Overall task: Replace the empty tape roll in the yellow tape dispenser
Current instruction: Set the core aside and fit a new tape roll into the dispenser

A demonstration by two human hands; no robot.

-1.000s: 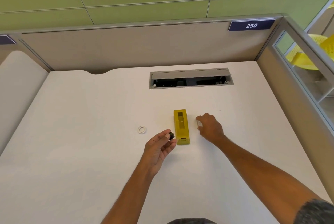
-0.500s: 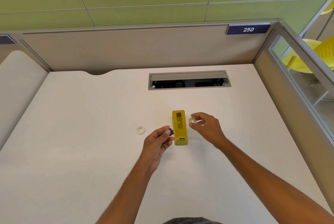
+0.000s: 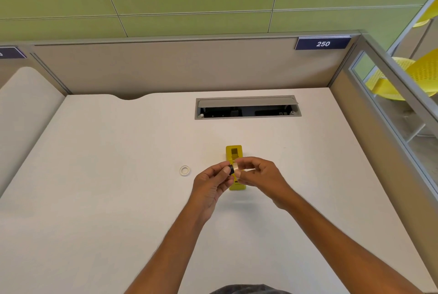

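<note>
I have both hands meeting just above the near half of the yellow tape dispenser, which lies lengthwise on the white desk. My left hand pinches a small black hub between thumb and fingertips. My right hand is closed around a clear tape roll, pressed against the hub. The empty white core lies flat on the desk, well left of the dispenser. Beyond the dispenser sits an open cable tray.
</note>
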